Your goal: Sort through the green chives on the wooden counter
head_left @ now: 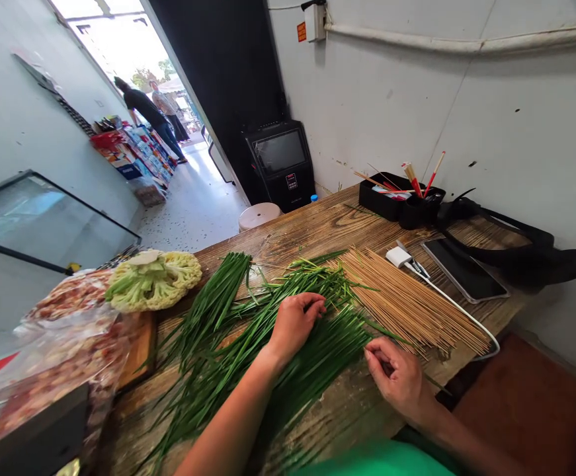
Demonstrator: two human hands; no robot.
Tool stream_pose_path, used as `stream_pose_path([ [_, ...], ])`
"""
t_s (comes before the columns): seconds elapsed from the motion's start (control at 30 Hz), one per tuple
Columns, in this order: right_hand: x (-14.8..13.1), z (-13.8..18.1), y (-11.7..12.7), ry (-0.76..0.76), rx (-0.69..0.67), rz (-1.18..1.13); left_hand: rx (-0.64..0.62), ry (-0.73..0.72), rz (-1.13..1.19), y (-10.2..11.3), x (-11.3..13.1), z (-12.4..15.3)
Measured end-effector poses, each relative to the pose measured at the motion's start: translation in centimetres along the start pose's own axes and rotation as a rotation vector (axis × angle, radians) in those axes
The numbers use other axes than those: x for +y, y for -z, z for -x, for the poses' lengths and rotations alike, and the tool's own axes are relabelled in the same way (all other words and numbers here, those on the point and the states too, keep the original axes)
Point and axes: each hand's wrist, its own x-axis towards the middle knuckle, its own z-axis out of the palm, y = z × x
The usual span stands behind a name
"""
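Over a spread of green garlic chives [248, 337] on the wooden table, my left hand [297, 322] has its fingers curled in. Its fingertips are at the cut ends, and what they pinch, if anything, is hidden. My right hand [397, 377] is closed at the right edge of a flat, evenly lined-up row of chives [325, 347]. Thumb and forefinger meet there, and a thin stick like a bamboo skewer comes out behind the hand. Just beyond both hands lies a wide pile of bamboo skewers [401, 301]. A separate bunch of chives [223, 284] rests at the left.
A cauliflower [153, 281] and plastic bags of meat [69, 344] sit left, by a cutting board [141, 350]. Along the right are a white charger [401, 256] with cable, a phone [463, 270], a black bag [516, 244] and a black box [381, 198]. Two people stand near the doorway.
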Motion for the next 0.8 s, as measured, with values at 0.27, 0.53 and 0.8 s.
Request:
stream_pose_path([
  [0.27,-0.18,-0.11,0.07,0.001,0.001,0.017,0.003,-0.009,0.011,-0.21,0.30,0.20],
  [0.53,-0.01,-0.12,-0.03,0.002,-0.002,0.019,-0.002,-0.032,-0.001,-0.28,0.29,0.24],
  [0.8,-0.26,-0.12,-0.02,0.010,0.010,0.006,0.062,-0.016,-0.058,-0.23,0.49,0.20],
])
